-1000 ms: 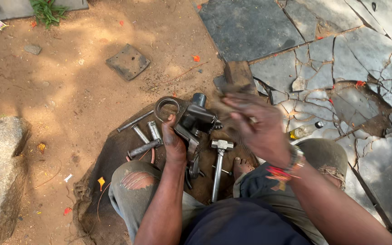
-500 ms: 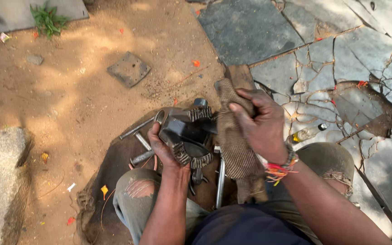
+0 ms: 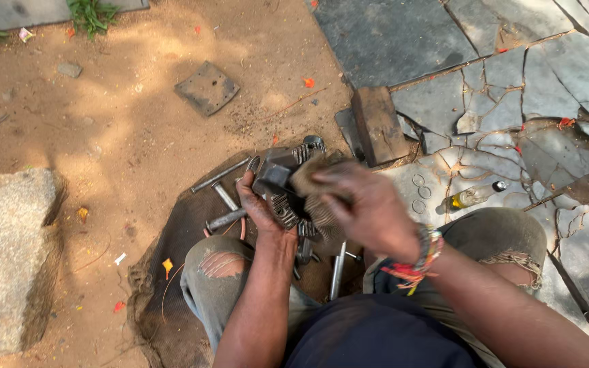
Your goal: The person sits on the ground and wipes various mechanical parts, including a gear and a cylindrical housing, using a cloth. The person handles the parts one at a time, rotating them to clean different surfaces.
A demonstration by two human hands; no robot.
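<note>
Left hand [image 3: 257, 208] fingers gripping finned engine part [image 3: 284, 184]; right hand [image 3: 369, 208] fingers closed on rag [image 3: 308, 178].

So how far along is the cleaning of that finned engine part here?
Midway, it seems. The left hand holds the finned engine part off the sacking while the right hand rubs a rag over it. The fins look dark and greasy, so wiping appears unfinished. Bolts and a metal tool lie untouched on the sacking.
</note>
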